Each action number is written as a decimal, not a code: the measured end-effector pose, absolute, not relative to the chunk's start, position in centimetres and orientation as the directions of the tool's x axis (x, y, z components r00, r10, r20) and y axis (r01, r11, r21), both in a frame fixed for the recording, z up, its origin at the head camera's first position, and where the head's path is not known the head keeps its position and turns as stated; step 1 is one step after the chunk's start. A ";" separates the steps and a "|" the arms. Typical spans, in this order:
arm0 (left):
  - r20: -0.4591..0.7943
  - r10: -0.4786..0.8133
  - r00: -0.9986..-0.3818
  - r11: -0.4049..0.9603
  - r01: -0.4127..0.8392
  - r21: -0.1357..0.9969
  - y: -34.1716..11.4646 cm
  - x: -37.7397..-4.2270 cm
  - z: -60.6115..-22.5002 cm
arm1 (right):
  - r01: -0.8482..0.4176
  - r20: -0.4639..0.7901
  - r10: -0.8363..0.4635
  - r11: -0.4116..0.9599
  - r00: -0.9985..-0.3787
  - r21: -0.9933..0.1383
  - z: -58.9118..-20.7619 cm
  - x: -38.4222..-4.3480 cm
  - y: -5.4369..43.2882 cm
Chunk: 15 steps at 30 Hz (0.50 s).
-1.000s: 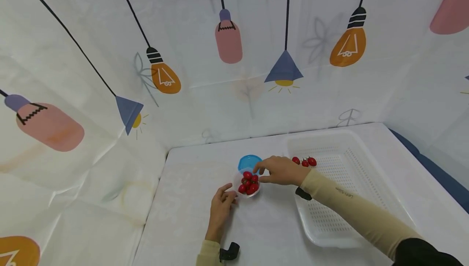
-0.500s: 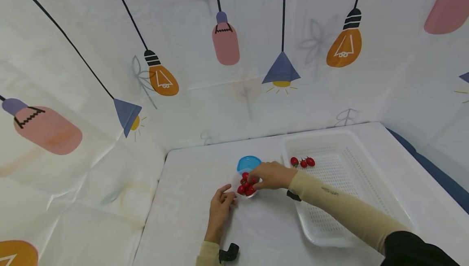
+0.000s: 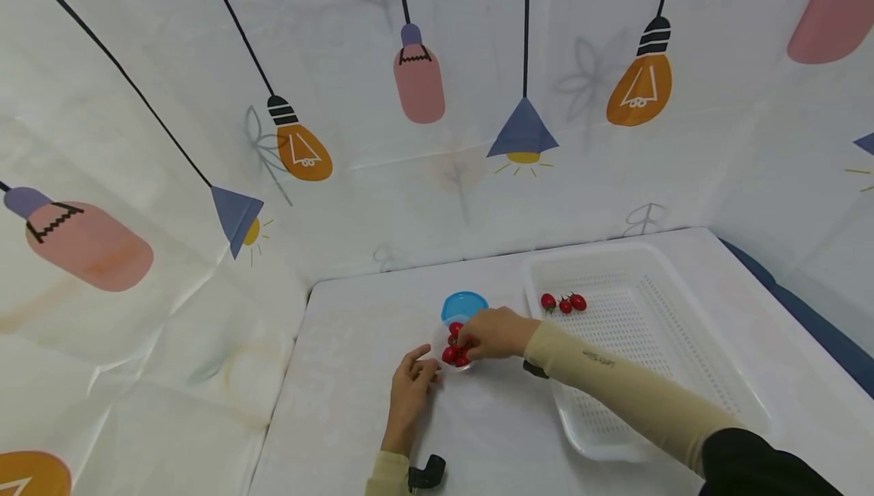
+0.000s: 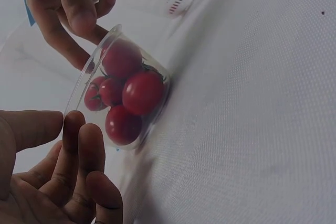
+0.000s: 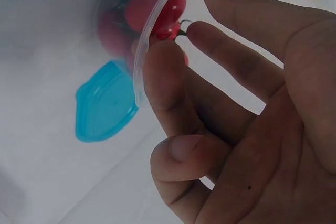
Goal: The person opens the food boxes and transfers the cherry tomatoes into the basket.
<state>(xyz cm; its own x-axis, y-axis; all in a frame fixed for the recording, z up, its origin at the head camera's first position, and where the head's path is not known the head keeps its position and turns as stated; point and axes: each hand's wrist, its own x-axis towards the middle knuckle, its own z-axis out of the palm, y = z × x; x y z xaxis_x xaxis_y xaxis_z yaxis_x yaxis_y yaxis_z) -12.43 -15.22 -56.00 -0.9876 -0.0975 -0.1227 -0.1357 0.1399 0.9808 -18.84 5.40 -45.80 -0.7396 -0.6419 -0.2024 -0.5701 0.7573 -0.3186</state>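
A small clear plastic container (image 4: 160,68) stands on the white-covered table, holding several red cherry tomatoes (image 4: 143,93) with green stems. At its left side, my left hand (image 3: 412,386) pinches the rim between thumb and index fingertip. From the right, my right hand (image 3: 501,331) reaches over the rim. In the right wrist view, its thumb and index finger are apart beside a tomato (image 5: 170,14) and its stem, while another fingertip (image 5: 164,64) lies against the rim. A blue plastic lid (image 3: 464,305) is right behind the container.
A white perforated basket (image 3: 614,452) occupies the right side of the table (image 3: 341,375). Three cherry tomatoes (image 3: 577,302) lie near its back left corner. A lamp-patterned sheet (image 3: 410,200) hangs behind the table.
My right hand has moved left and down from beside the container to over its tomatoes. My left hand has stayed at the container's side.
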 end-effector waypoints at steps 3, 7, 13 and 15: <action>-0.129 -0.101 -0.987 0.152 -0.143 0.978 -15.3 -12.5 -56.0 | -0.569 -0.208 -0.641 0.759 -0.739 -0.316 -46.1 -18.8 5.1; -0.124 -0.100 -0.987 0.162 -0.139 0.977 -15.3 -12.5 -56.2 | -0.585 -0.202 -0.649 0.754 -0.734 -0.298 -46.7 -18.9 4.8; -0.126 -0.104 -0.987 0.161 -0.141 0.977 -15.3 -12.6 -56.2 | -0.585 -0.202 -0.649 0.754 -0.734 -0.300 -46.9 -19.0 4.4; -0.124 -0.106 -0.987 0.165 -0.140 0.976 -15.3 -12.6 -56.1 | -0.581 -0.204 -0.647 0.756 -0.735 -0.301 -46.9 -19.0 4.4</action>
<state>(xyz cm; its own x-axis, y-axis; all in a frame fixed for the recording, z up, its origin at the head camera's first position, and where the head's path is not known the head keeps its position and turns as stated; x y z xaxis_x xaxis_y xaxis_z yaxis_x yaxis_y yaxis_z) -12.57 -15.30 -56.12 -0.9866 -0.1059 -0.1238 -0.1402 0.1651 0.9763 -19.00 4.39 -46.88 -0.7351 -0.6465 -0.2040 -0.5813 0.7560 -0.3011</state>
